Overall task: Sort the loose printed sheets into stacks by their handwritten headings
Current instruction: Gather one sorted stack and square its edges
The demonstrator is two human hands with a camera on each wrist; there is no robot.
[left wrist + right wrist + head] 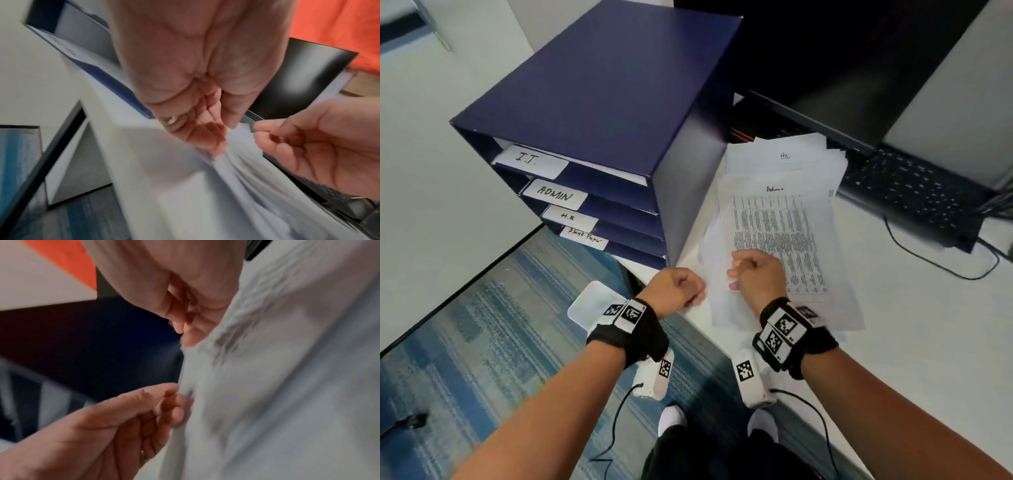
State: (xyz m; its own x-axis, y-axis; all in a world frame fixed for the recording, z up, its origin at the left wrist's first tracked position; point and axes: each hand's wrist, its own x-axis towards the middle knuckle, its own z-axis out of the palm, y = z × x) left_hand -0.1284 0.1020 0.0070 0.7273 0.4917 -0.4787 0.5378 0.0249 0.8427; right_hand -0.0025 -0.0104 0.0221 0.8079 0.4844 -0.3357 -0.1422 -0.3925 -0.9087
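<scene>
Left hand [677, 286] rests at the near left edge of the loose sheets [784, 219], fingers curled, tips touching the paper edge; whether it pinches a sheet cannot be told. Right hand [756, 274] lies on the top sheet headed "Admin", fingers curled, grip unclear. Sheets lie on the white desk [928, 325], just right of the blue sorter [599, 102] labelled I.T., ADMIN, H.R
</scene>
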